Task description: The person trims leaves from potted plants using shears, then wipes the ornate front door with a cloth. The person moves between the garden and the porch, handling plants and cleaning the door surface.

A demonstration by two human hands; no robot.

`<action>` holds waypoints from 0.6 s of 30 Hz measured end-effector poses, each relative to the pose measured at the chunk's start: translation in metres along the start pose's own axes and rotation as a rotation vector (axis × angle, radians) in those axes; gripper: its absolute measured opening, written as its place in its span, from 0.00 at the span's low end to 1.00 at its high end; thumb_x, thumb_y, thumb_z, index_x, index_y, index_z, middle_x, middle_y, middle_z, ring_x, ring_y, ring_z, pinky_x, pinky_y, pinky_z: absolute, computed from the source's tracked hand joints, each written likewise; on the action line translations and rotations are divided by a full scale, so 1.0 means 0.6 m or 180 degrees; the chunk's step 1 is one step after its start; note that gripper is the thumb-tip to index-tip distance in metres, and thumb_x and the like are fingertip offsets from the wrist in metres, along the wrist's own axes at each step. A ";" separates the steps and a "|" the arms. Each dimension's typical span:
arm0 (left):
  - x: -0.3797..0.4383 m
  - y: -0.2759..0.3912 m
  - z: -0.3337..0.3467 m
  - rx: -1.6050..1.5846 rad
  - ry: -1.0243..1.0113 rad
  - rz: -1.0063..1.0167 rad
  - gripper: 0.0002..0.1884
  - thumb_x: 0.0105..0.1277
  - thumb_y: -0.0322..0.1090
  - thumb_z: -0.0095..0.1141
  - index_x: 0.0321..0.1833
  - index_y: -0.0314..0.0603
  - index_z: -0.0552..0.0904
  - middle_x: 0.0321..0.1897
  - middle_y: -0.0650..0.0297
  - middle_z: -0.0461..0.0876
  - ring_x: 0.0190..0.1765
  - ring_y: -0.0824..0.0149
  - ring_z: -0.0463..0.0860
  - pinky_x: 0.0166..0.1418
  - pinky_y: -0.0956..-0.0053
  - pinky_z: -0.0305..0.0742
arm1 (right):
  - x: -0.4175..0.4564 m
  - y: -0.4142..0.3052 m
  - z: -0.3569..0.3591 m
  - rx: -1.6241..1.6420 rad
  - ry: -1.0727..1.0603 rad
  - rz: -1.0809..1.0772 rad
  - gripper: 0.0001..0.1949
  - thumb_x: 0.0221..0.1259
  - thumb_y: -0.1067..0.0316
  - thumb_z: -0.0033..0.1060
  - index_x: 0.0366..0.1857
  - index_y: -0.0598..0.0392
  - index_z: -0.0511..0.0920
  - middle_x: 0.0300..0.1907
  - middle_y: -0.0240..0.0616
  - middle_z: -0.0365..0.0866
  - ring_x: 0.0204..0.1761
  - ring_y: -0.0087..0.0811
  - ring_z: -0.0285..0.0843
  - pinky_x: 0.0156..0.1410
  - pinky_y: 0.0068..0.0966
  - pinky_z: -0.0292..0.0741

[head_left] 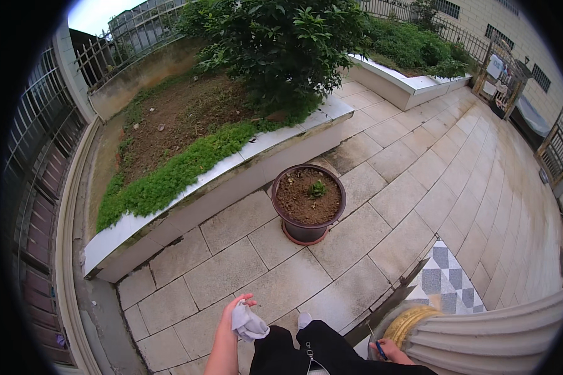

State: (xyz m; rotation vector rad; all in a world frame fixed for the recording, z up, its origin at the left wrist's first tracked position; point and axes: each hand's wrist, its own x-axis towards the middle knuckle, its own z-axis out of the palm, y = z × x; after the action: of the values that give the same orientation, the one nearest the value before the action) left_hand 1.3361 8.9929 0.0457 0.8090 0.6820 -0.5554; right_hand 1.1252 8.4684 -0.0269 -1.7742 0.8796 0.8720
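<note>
A crumpled whitish cloth hangs from my left hand, which holds it against the palm at the lower middle, left of my legs. My right hand is closed around the blue handle of a thin-shafted tool, perhaps a screwdriver. Its narrow metal shaft points up and left, near the gold base of a fluted column. Before me on the paving stands a dark brown plant pot with a reddish saucer under it. Brown soil fills it around one small green plant.
Behind the pot runs a raised bed's white tiled ledge, with low greenery and a leafy shrub. A second planter lies farther back. Metal railings line the left. Near the column, the floor has checkered tiles.
</note>
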 end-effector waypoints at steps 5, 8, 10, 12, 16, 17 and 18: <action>0.133 0.048 0.104 0.0560 -0.0203 -0.0465 0.18 0.67 0.44 0.48 0.51 0.38 0.78 0.33 0.58 0.83 0.23 0.68 0.79 0.25 0.72 0.74 | 0.063 -0.118 0.009 0.0607 -0.0054 0.0315 0.25 0.44 0.46 0.74 0.35 0.59 0.81 0.22 0.34 0.79 0.20 0.22 0.75 0.25 0.19 0.71; 0.222 0.079 0.149 0.0559 -0.0347 -0.0736 0.18 0.66 0.44 0.49 0.51 0.39 0.78 0.34 0.60 0.83 0.24 0.68 0.79 0.25 0.71 0.75 | 0.106 -0.220 -0.007 0.1002 -0.0218 0.0246 0.24 0.45 0.48 0.73 0.35 0.59 0.80 0.19 0.32 0.77 0.18 0.20 0.72 0.23 0.17 0.69; 0.280 0.103 0.202 0.0646 -0.0359 -0.0922 0.17 0.66 0.43 0.50 0.51 0.39 0.78 0.33 0.60 0.83 0.23 0.68 0.79 0.25 0.71 0.75 | 0.146 -0.284 -0.019 0.0778 -0.0029 0.0193 0.19 0.49 0.51 0.71 0.32 0.58 0.79 0.19 0.31 0.75 0.17 0.19 0.70 0.22 0.17 0.67; 0.322 0.142 0.277 0.0647 -0.0413 -0.1131 0.16 0.66 0.42 0.50 0.49 0.39 0.78 0.32 0.59 0.83 0.23 0.68 0.79 0.26 0.72 0.75 | 0.191 -0.352 -0.027 0.0807 0.0012 0.0061 0.16 0.53 0.54 0.69 0.32 0.57 0.79 0.18 0.30 0.74 0.17 0.19 0.68 0.21 0.17 0.66; 0.464 0.175 0.314 0.0966 -0.0788 -0.1594 0.15 0.66 0.42 0.51 0.47 0.39 0.79 0.31 0.59 0.83 0.24 0.69 0.78 0.28 0.74 0.74 | 0.265 -0.468 -0.045 0.0996 0.0005 0.0049 0.20 0.52 0.55 0.70 0.41 0.59 0.79 0.21 0.32 0.76 0.18 0.19 0.69 0.23 0.17 0.67; 0.488 0.185 0.335 0.1059 -0.0776 -0.1673 0.15 0.65 0.42 0.51 0.46 0.39 0.79 0.31 0.59 0.83 0.26 0.69 0.79 0.29 0.75 0.75 | 0.282 -0.489 -0.050 0.0907 0.0023 0.0099 0.23 0.50 0.52 0.71 0.42 0.60 0.78 0.22 0.33 0.77 0.20 0.20 0.71 0.25 0.18 0.69; 0.515 0.200 0.357 0.1177 -0.0778 -0.1720 0.14 0.65 0.42 0.52 0.45 0.38 0.79 0.31 0.59 0.83 0.27 0.69 0.79 0.30 0.76 0.75 | 0.305 -0.513 -0.053 0.0832 0.0043 0.0110 0.26 0.48 0.49 0.71 0.44 0.61 0.78 0.24 0.35 0.79 0.22 0.21 0.74 0.28 0.19 0.71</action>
State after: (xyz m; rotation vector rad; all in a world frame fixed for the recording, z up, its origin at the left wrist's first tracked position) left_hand 1.6915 8.8329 -0.0165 0.8795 0.5758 -1.2771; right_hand 1.4831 8.4972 -0.0421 -1.5438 0.9885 0.7312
